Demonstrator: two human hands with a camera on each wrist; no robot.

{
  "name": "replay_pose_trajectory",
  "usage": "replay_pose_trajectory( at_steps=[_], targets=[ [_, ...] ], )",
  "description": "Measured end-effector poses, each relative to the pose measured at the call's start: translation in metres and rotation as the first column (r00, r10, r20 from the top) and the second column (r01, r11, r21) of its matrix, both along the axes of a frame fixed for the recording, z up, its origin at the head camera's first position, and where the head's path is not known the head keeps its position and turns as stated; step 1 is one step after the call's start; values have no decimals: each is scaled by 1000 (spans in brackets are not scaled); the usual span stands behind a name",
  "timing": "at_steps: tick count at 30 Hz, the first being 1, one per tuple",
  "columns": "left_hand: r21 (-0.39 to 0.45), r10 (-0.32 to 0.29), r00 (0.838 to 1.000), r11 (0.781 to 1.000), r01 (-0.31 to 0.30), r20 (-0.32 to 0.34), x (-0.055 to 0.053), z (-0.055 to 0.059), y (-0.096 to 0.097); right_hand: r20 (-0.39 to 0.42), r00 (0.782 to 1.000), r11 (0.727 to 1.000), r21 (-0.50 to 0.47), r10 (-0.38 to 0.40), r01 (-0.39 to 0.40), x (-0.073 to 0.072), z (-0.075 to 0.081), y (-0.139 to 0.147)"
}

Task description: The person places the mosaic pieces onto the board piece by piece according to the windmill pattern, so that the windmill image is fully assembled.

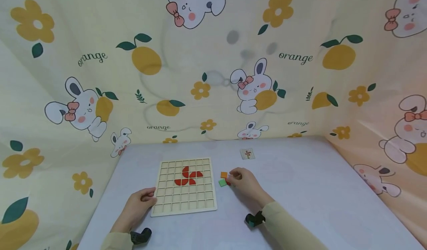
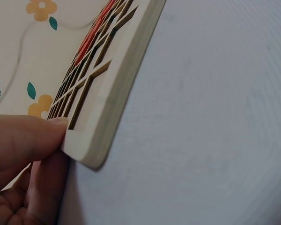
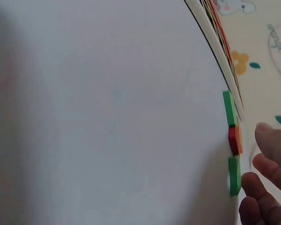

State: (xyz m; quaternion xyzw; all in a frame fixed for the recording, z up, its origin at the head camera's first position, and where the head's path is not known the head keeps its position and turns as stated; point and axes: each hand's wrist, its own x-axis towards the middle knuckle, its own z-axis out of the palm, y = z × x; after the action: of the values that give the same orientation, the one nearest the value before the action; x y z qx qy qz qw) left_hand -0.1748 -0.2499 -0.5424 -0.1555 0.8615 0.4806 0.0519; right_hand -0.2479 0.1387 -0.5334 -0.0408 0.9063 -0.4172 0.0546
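Note:
A pale wooden grid board (image 1: 183,207) lies left of centre, with several red quarter-round pieces (image 1: 181,182) forming a pinwheel in its cells. My left hand (image 1: 138,205) pinches the board's left edge, thumb on top near the corner in the left wrist view. Over a small group of tiles right of the board hovers my right hand (image 1: 247,185), its fingers bent and no piece visible between them. In that group are an orange tile (image 1: 224,175), a green tile (image 1: 222,183) and a red piece (image 1: 228,182). The right wrist view shows another green tile (image 3: 234,176) close by the fingertips.
A small card (image 1: 247,153) printed with a red pinwheel on a grid lies farther back. Behind the white tabletop (image 1: 300,183) hangs a patterned curtain (image 1: 200,113) with rabbits and oranges. A black wrist device (image 1: 255,219) sits at each sleeve.

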Motion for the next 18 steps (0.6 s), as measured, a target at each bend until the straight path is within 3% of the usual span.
replay_pose_trajectory(
  at_steps=[11, 18],
  targets=[
    [15, 2, 1000, 1000, -2, 17, 1, 2, 0, 48, 998, 998, -56, 44, -41, 2, -6, 13],
    [12, -10, 1000, 1000, 10, 7, 1, 4, 0, 32, 999, 999, -9, 35, -35, -2, -11, 10]
  ],
)
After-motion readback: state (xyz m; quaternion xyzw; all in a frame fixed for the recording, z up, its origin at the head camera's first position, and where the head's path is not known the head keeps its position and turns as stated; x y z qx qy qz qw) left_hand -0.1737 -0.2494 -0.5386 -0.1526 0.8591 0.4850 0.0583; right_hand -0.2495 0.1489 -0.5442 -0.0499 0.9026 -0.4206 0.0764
